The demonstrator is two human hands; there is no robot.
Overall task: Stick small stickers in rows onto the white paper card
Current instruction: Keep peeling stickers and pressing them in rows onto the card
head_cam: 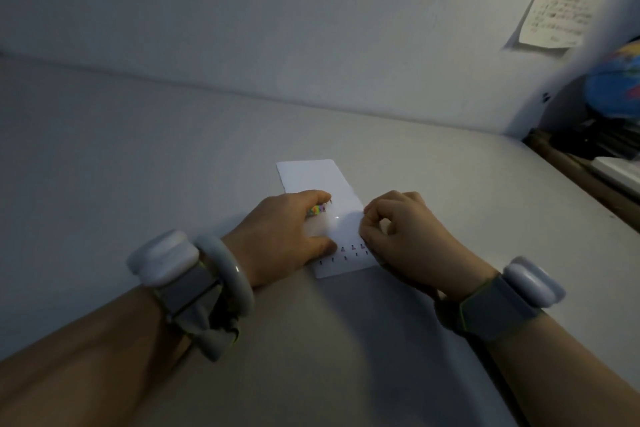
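Both your forearms come in from the bottom edge and meet at the white card (313,177). Your left hand (284,236) lies palm-down on the card's left side, thumb stretched along it. Your right hand (401,236) sits at the card's right edge with fingers curled, tips pinched together.

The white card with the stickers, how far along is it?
Done: two short rows of small stickers sit at the near end of the white card. In hand: the left hand holds a colourful sticker strip against the card, and the right hand's fingertips pinch at the card's right edge. Left: the far end shows bare.
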